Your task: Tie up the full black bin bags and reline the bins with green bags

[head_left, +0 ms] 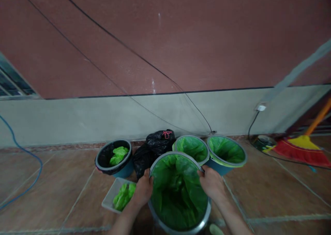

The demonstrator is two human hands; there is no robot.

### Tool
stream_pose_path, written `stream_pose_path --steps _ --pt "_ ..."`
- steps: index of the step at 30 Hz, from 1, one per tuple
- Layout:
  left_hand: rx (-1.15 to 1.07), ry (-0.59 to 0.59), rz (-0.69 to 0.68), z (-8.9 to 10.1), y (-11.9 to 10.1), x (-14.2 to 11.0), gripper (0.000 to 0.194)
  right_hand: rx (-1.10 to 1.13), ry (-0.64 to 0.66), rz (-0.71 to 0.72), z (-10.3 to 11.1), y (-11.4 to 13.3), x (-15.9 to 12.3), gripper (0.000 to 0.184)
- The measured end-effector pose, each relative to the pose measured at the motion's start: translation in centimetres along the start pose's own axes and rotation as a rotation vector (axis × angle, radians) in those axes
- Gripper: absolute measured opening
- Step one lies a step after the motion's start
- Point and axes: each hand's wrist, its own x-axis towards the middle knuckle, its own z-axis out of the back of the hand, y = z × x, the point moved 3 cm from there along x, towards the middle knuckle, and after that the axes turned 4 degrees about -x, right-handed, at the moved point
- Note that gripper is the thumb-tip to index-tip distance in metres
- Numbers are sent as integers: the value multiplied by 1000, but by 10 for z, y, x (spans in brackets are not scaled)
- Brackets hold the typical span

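Between my hands is a trash can [178,190] with a grey rim, lined with a green plastic bag. My left hand [144,186] is closed on the left side of its rim, and my right hand [210,181] grips the right side. The can's outer body is mostly hidden below the rim. Close to my left forearm lies a pale plastic tray [110,197] holding folded green bags [124,195]. Just beyond the can stand two more green-lined trash cans, a middle one [192,148] and a right one [227,150].
A black-lined trash can [113,157] with a green bundle in it stands at left. Black garbage bags [155,147] rest by the wall. A broom [302,150] and a black cable [281,158] are at right; a blue hose [36,155] curves over the tiles at left.
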Motion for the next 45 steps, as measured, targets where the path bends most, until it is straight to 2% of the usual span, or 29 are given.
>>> stream_pose_path --steps 3,8,14,19,25,30,34,38,45 --pt "-15 -1 -15 2 -4 -2 36 22 -15 -23 2 -4 3 23" --pt "-27 8 -27 -1 -3 -5 50 42 10 -62 1 -8 6 23" --pt "-1 -26 -44 -2 5 -1 42 71 5 3 1 -7 6 24" --pt "25 -63 -68 2 8 3 43 86 16 18 -1 -5 6 24" --pt "12 -154 -46 10 7 7 36 58 12 16 1 0 1 24" --pt "-199 -192 -67 17 2 8 23 19 -29 -12 7 -1 -2 23" --pt "-358 -105 -71 14 5 9 17 3 -53 -4 9 -1 -2 23" --pt "-377 -65 -60 10 7 8 12 8 -48 2 11 -3 -2 24" --pt "-415 -156 -90 9 0 7 14 16 -5 -31 10 -13 4 28"
